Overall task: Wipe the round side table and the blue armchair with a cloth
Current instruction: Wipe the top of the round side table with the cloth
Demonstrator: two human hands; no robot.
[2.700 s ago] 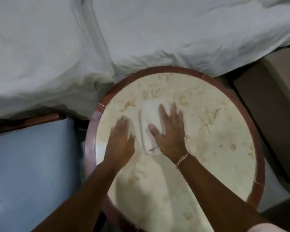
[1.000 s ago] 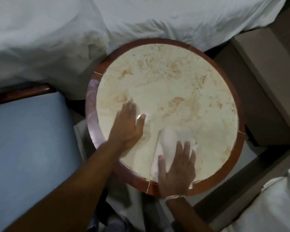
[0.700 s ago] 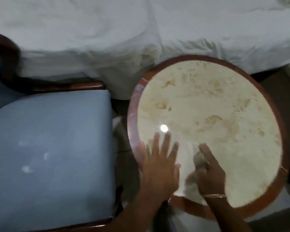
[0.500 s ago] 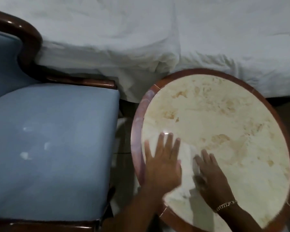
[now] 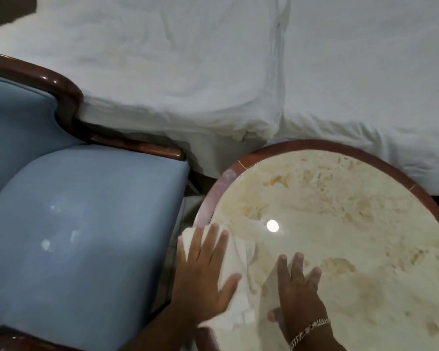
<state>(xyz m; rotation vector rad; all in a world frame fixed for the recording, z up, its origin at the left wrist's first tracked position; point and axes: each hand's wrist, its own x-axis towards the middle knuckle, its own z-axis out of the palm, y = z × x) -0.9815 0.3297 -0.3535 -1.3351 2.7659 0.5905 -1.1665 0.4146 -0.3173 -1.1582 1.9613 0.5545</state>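
Note:
The round side table has a cream marble top and a reddish rim, at lower right. A white cloth lies crumpled over the table's left edge. My left hand presses flat on the cloth with fingers spread, partly past the rim. My right hand, with a bracelet at the wrist, rests flat on the bare marble just right of the cloth. The blue armchair with a dark wood frame stands to the left; small pale specks dot its seat.
A bed with rumpled white sheets runs along the far side, close behind both chair and table. A narrow gap of floor separates the chair seat from the table. A light reflects as a bright spot on the marble.
The cloth passed from under my right hand to under my left and slid to the table's left edge. My right hand came off it. The view swung left, showing more of the armchair.

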